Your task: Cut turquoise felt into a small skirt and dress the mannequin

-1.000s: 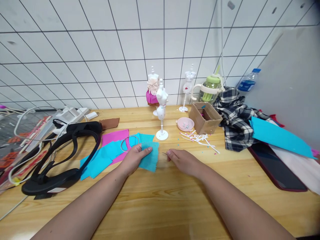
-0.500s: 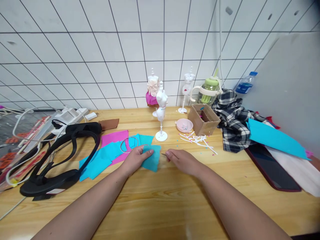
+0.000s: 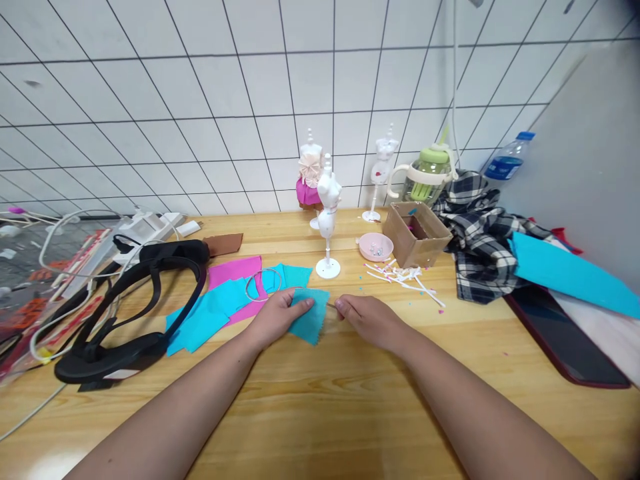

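My left hand [image 3: 277, 319] pinches a small turquoise piece of cloth [image 3: 313, 327] with zigzag-cut edges, thumb on top. Opposite it, my right hand [image 3: 370, 320] is closed on a thin brownish strand [image 3: 331, 305] that reaches the cloth's right edge. Whether this is a cord, wire or needle I cannot make out. A thin loop [image 3: 247, 287] lies over the flat turquoise cloth [image 3: 205, 317] and pink cloth [image 3: 233, 269] and runs to my left hand. Just behind my hands stands a white mini dress form [image 3: 329, 213].
Two more dress forms, one dressed [image 3: 310, 172], one mostly bare [image 3: 383, 163], stand behind. To the right are a pink dish [image 3: 376, 247], cardboard box [image 3: 420, 240], white scraps [image 3: 407, 277], plaid cloth [image 3: 475, 267] and phone [image 3: 565, 347]. A black headset strap [image 3: 110, 367] lies left.
The whole view has shifted slightly. My right hand stays close to the cloth's right edge, and the strand now spans the small gap between them. My left hand keeps its pinch.
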The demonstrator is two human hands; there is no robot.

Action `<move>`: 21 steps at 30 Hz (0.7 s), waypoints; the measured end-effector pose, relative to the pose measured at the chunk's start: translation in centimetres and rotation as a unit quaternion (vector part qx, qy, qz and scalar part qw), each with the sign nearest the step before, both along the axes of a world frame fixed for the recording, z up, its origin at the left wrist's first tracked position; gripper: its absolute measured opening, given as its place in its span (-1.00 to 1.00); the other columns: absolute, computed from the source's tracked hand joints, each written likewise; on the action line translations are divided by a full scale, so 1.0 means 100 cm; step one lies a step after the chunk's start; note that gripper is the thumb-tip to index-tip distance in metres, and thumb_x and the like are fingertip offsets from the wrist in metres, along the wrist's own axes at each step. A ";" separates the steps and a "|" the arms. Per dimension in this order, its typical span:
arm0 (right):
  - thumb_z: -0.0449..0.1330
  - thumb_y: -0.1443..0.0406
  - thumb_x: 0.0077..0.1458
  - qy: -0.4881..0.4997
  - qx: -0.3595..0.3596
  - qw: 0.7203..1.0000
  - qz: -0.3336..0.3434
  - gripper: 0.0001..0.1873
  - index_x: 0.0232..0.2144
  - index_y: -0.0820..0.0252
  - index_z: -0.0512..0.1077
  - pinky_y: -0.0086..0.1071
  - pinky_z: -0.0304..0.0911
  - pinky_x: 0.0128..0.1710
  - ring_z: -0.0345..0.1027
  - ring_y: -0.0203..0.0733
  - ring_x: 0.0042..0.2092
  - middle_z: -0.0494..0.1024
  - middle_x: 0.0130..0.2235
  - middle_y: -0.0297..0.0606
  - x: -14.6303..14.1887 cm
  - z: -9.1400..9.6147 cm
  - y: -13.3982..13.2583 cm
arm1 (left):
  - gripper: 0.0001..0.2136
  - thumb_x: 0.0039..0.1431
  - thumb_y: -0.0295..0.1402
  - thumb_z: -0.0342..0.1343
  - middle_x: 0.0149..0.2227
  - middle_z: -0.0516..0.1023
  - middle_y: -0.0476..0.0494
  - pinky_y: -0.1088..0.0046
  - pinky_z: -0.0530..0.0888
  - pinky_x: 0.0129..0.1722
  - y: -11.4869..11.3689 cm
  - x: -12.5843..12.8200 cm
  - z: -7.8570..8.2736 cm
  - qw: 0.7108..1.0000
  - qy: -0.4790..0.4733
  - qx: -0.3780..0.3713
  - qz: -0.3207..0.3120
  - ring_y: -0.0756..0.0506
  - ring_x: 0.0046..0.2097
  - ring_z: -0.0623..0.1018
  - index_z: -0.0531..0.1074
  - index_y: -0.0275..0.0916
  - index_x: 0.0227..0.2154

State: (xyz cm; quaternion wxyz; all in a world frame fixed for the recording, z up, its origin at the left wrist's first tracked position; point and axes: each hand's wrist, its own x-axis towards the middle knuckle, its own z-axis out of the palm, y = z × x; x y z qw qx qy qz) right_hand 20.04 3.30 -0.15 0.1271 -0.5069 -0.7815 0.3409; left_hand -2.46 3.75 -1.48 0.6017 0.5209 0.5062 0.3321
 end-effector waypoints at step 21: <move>-0.19 0.03 0.36 -0.027 0.021 0.999 -0.026 -0.51 -0.37 0.13 0.39 -0.39 0.06 -0.29 0.39 -0.19 -0.22 0.57 -0.31 -0.27 -0.007 0.004 -0.005 | -0.54 -0.11 0.01 0.34 -0.28 0.67 -0.15 0.32 0.51 -0.30 -0.001 0.003 0.006 1.000 0.015 -0.009 0.017 -0.20 -0.31 0.61 0.54 -0.25 -0.25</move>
